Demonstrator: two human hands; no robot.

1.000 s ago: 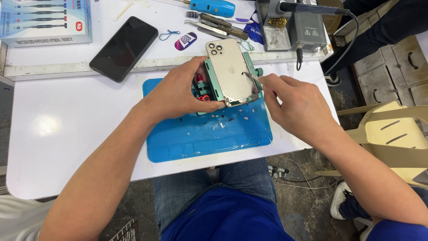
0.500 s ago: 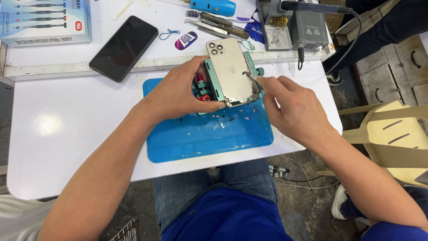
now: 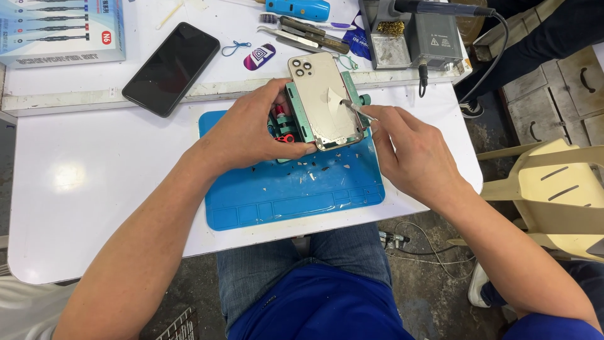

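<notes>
Left hand [image 3: 255, 135] clamped on green holder [image 3: 296, 119] carrying gold phone [image 3: 324, 97] face-down at far edge of blue mat [image 3: 283, 195]; right hand [image 3: 409, 151] pinches thin metal tool [image 3: 355, 108], tip on phone back.

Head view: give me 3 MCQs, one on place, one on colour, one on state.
1. Where does the black phone lie?
A. on the blue mat
B. on the white table, left of the clamped phone
C. on the chair

2. What colour is the work mat?
A. blue
B. red
C. grey

3. What does the right hand do?
A. rests flat and empty
B. lifts the black phone
C. holds a thin metal tool with its tip on the clamped phone

Key: 1 B, it lies beyond the mat; 2 A, blue under the shards; 3 C, tool tip meets the phone's back while the left hand steadies the green holder.
</notes>
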